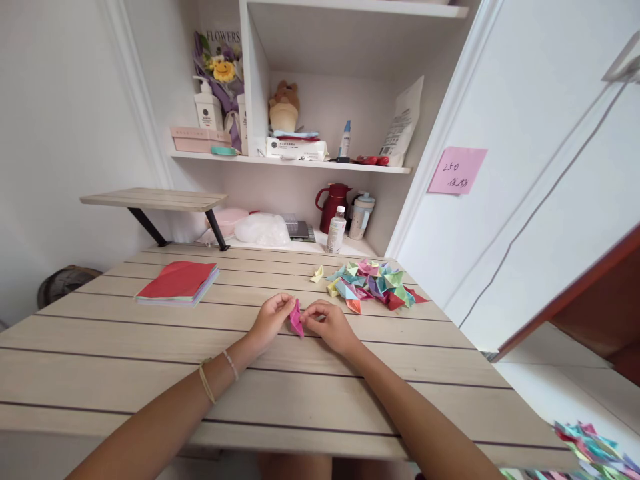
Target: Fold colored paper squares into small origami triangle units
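A small folded piece of magenta paper (297, 319) is held upright between my two hands, just above the desk's middle. My left hand (274, 316) pinches its left side with thumb and fingers. From the right, my right hand (327, 323) grips its other side between thumb and forefinger. Beyond my right hand lies a heap of folded paper boats (373, 283) in many colours. One pale yellow folded boat (317, 274) sits apart, left of the heap. To the far left rests a stack of coloured paper (180, 281), with a red sheet on top.
The slatted wooden desk (250, 413) spans the view, with a small raised shelf (155, 198) at its back left. Behind stand a bottle (336, 231), a red jug (333, 207) and a tumbler (361, 217). More folded paper (595, 447) lies low at the right, past the desk edge.
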Tool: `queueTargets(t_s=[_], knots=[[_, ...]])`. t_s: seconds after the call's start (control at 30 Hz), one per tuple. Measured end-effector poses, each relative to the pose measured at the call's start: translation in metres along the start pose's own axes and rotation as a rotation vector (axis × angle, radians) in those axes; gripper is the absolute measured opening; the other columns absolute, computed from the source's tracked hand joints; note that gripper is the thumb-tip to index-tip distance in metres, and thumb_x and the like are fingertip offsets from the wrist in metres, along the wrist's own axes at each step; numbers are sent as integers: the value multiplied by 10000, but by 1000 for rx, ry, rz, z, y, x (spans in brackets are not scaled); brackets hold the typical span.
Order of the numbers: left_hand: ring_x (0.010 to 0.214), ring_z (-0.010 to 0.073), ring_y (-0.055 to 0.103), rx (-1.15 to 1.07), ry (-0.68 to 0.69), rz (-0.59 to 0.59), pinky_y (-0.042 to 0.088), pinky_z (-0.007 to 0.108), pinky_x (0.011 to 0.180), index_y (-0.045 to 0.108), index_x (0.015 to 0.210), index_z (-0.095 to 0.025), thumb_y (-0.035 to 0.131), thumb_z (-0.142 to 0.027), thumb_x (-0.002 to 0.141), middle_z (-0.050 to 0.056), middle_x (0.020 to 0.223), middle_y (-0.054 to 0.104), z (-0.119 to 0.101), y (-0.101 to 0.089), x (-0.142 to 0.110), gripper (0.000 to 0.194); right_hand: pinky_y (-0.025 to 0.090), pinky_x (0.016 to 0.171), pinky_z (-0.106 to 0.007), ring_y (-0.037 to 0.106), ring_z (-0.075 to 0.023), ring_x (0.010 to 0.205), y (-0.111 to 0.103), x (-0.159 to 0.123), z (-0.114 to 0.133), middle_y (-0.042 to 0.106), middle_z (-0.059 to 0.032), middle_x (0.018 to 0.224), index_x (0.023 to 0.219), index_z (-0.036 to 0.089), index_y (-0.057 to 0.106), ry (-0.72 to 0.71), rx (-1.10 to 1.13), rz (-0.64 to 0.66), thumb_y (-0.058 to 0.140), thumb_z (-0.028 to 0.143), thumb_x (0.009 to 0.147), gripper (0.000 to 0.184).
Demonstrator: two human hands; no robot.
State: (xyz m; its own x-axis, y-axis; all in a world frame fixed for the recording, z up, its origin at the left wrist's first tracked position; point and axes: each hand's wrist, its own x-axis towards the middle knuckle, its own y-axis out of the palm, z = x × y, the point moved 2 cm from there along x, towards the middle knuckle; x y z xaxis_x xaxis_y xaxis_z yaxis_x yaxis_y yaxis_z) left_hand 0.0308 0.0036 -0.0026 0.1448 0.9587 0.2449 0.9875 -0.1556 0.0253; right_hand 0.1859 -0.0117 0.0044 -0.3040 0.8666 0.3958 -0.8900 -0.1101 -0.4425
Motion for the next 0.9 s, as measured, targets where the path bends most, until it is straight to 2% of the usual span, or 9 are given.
queueTargets(t_s=[0.13, 0.23, 0.3, 0.47, 0.63, 0.73, 0.83, 0.9], knots=[[746, 142, 607, -201, -117, -7, 478, 259, 687, 590, 840, -141, 619, -336, 698, 67, 854, 648, -1, -2, 0, 243, 455, 653, -253, 577, -151, 751, -3, 0, -1, 623, -39, 804, 739, 173, 652, 45, 37, -56, 548, 215, 714, 115], [897, 170, 595, -249, -201, 77, 465, 299, 799, 588, 972, -151, 642, -301, 690, 97, 1032, 619, -5, -4, -1, 324, 451, 680, -264, 577, -158, 768, -10, 2, -3, 631, -39, 800, 722, 164, 640, 58, 69, -86, 539, 209, 706, 111], [933, 179, 587, -262, -248, 131, 443, 321, 855, 593, 992, -145, 656, -280, 682, 106, 1071, 607, -6, -4, -2, 343, 448, 689, -267, 578, -161, 776, -15, 3, -4, 637, -37, 797, 717, 164, 635, 57, 87, -94, 534, 207, 701, 111], [823, 171, 621, -263, -303, 193, 450, 334, 838, 602, 984, -120, 689, -261, 648, 103, 941, 653, 2, -1, -3, 374, 443, 663, -260, 575, -163, 761, -17, 3, -2, 639, -33, 772, 696, 171, 648, 45, 23, -64, 538, 198, 686, 114], [684, 134, 614, -201, -288, 168, 484, 292, 733, 615, 863, -115, 708, -267, 614, 46, 729, 651, 5, 1, -3, 306, 443, 625, -247, 569, -156, 732, -10, 2, -2, 629, -34, 770, 695, 177, 657, 20, -24, -41, 558, 206, 673, 106], [676, 130, 607, -166, -268, 161, 485, 284, 711, 601, 843, -121, 699, -280, 621, 38, 717, 642, 3, 2, -3, 291, 446, 601, -248, 569, -151, 695, -6, 1, -3, 624, -36, 760, 708, 170, 643, 45, 13, -52, 561, 243, 689, 111], [710, 140, 608, -165, -225, 128, 479, 290, 724, 587, 801, -125, 683, -300, 635, 49, 747, 645, 1, 0, -2, 259, 454, 588, -254, 573, -145, 657, -2, -1, -3, 633, -36, 745, 830, 164, 614, 114, 131, -78, 548, 319, 728, 197], [750, 146, 605, -156, -182, 124, 465, 287, 751, 585, 777, -124, 662, -309, 656, 63, 779, 651, 1, -1, -1, 234, 459, 581, -257, 578, -145, 645, 1, -1, -3, 644, -37, 754, 957, 164, 577, 156, 198, -81, 576, 367, 713, 317]])
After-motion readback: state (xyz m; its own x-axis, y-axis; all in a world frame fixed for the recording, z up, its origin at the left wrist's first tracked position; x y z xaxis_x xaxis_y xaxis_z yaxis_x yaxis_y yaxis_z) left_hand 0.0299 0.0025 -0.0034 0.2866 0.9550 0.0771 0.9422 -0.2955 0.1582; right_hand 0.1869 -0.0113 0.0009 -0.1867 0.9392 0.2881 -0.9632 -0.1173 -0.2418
